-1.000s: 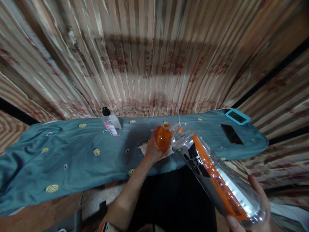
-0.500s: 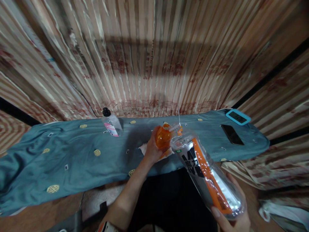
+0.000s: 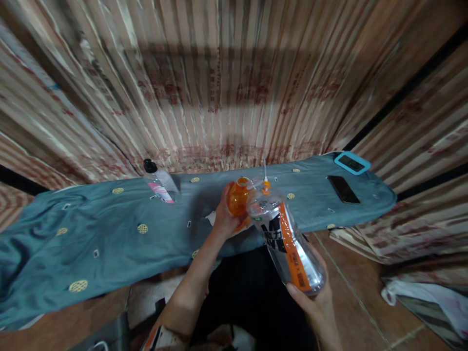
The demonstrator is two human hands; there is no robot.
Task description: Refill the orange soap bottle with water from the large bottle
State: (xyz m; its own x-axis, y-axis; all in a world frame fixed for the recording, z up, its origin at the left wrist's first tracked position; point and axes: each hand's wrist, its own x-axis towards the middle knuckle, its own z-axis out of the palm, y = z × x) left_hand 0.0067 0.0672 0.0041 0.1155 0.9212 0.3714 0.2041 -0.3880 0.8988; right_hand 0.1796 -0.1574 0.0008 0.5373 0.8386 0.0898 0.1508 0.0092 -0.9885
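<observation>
My left hand [image 3: 224, 218] is closed around a small translucent orange bottle [image 3: 238, 201], which stands open-mouthed near the front of the cloth. My right hand [image 3: 315, 300] grips the lower end of a large clear drink bottle [image 3: 283, 239] with a silver, black and orange label. That bottle tilts, its neck down at the orange bottle's mouth; I cannot tell whether liquid is flowing. Just behind the neck, an orange cap piece with a thin white tube [image 3: 265, 170] points upward. Something white [image 3: 211, 217], like tissue, lies partly hidden under my left hand.
A clear bottle with a black cap [image 3: 161, 185] stands on the teal cloth [image 3: 109, 224] to the left. On the right lie a dark phone [image 3: 343, 189] and a blue-framed device [image 3: 352, 163]. A striped curtain [image 3: 204, 97] hangs directly behind.
The drink bottle's base and my right hand have moved left and slightly up, nearer the orange bottle. My left hand still holds the orange bottle. The view has shifted a little.
</observation>
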